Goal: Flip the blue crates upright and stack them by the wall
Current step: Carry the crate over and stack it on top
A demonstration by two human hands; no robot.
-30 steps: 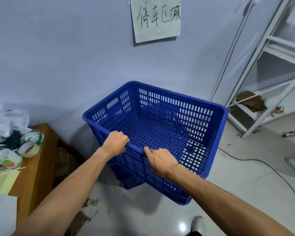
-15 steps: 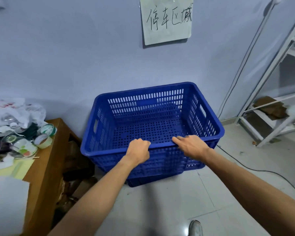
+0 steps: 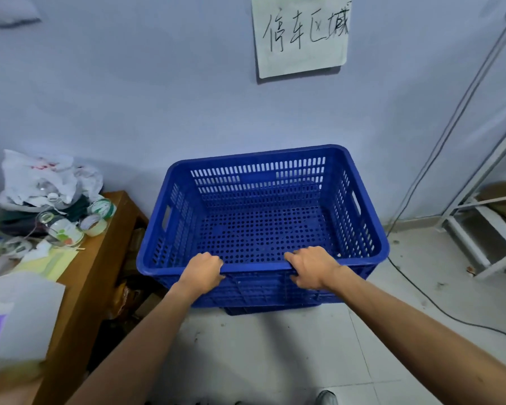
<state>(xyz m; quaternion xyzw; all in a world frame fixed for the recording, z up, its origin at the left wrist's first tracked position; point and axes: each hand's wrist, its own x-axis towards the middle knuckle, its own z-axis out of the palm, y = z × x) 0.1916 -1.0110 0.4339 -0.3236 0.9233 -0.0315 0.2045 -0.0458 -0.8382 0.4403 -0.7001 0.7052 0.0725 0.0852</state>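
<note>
An upright blue crate (image 3: 260, 200) with perforated walls and floor stands against the wall, square to it, nested in another blue crate (image 3: 246, 310) of which only a strip shows underneath. My left hand (image 3: 202, 271) and my right hand (image 3: 311, 267) both clasp the near rim of the upper crate, fingers curled over its edge. The crate's inside holds nothing.
A wooden table (image 3: 94, 276) with tape rolls (image 3: 95, 217), a plastic bag (image 3: 44, 179) and papers stands to the left, close to the crates. A white metal rack (image 3: 479, 229) is at the right. A black cable (image 3: 438, 308) runs over the tiled floor. A paper sign (image 3: 301, 33) hangs on the wall.
The crate I hold has swung from a skewed, raised pose to lie square to the wall and lower, settled into the crate beneath. Both hands stayed on the near rim.
</note>
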